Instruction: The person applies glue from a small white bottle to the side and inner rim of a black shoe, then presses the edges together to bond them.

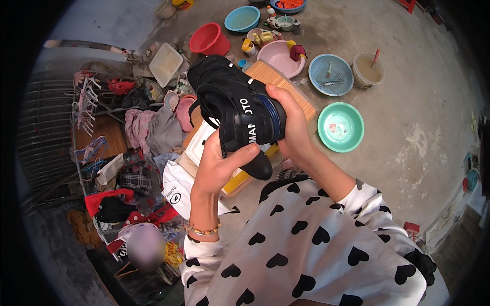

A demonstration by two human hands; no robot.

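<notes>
The shoe (232,109), black with white lettering and a blue stripe on its side, is held up in front of the person, over a wooden board (286,84) and well above the concrete floor (418,143).

Basins ring the board: a red bucket (209,40), a blue basin (242,19), a pink basin (278,57), a blue sieve (331,75), a beige pail (368,69) with a stick in it, and a green bowl (340,127) with a flower print inside. A white tray (166,64) sits to the left of the red bucket. Further left, a rack (89,109) holds hangers and heaped clothes (153,130). A yellow box (240,179) shows under the shoe; the shoe and the hands cover most of it.

The left hand (219,166) comes up from below, palm under the shoe, thumb pressed across its side just under the lettering. A beaded bracelet (203,230) circles that wrist. The right hand (293,127) grips the heel end, fingers curled over the top edge. Both sleeves (316,245) are white with black hearts.

A white bag (178,188) with a round black logo lies just left of the left forearm.
</notes>
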